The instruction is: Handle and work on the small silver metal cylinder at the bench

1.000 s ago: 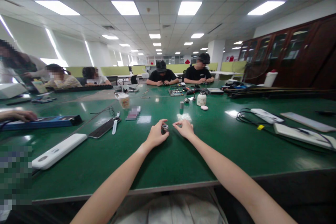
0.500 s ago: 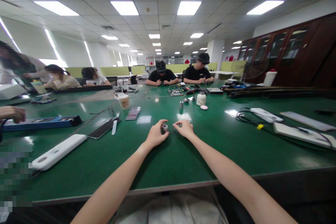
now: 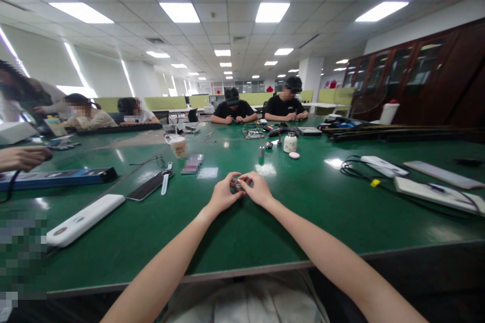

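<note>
My left hand (image 3: 224, 194) rests on the green table (image 3: 242, 242), thumb and fingers curled around a small metal cylinder (image 3: 237, 185) with a round, ring-like top. My right hand (image 3: 257, 189) is pinched, its fingertips over the top of that cylinder. Whatever lies between those fingertips is too small or too covered to make out. Beyond the hands stands a second small metal cylinder (image 3: 261, 152), upright and apart from them.
A white jar (image 3: 290, 142) and a pink lid (image 3: 294, 155) stand farther back. On the left are a white power strip (image 3: 85, 220), a dark tablet (image 3: 146, 185), a cup (image 3: 177, 146) and a co-worker's hand (image 3: 25, 158). Black cables (image 3: 354, 170) lie right.
My right hand has moved left from beside the metal cylinder to its top. My left hand has kept its hold in place. At the far left, the co-worker's hand has lifted and moved.
</note>
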Tool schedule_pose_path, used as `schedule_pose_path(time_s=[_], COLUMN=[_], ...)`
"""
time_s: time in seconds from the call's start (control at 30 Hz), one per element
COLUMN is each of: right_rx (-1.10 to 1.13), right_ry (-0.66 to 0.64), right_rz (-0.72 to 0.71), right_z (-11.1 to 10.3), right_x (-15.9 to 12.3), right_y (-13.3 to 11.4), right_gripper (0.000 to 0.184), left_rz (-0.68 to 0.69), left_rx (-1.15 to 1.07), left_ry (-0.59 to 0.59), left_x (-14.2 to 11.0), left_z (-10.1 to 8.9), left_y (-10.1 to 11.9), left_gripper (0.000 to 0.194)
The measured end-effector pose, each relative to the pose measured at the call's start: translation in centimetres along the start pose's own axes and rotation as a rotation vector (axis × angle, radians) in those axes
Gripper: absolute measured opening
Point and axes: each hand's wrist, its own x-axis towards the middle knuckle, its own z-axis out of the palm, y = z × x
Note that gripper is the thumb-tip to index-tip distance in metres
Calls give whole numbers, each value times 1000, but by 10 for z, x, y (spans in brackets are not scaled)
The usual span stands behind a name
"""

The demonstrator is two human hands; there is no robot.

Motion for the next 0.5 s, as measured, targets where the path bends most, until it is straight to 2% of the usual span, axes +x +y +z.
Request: schedule_pose_path(time_s=[0.37, 0.5], right_rx=[-47, -81], right_ry=[-45, -4], right_rz=[25, 49], right_z=[-2, -3], right_x=[0, 0], right_y=[2, 1], right_gripper=[20, 24], left_rz=[-14, -18], left_rx=[1, -16], left_ry=[-11, 11], left_x=[0, 2], left_z=[0, -1], left_y=[-2, 0], left_gripper=[56, 52])
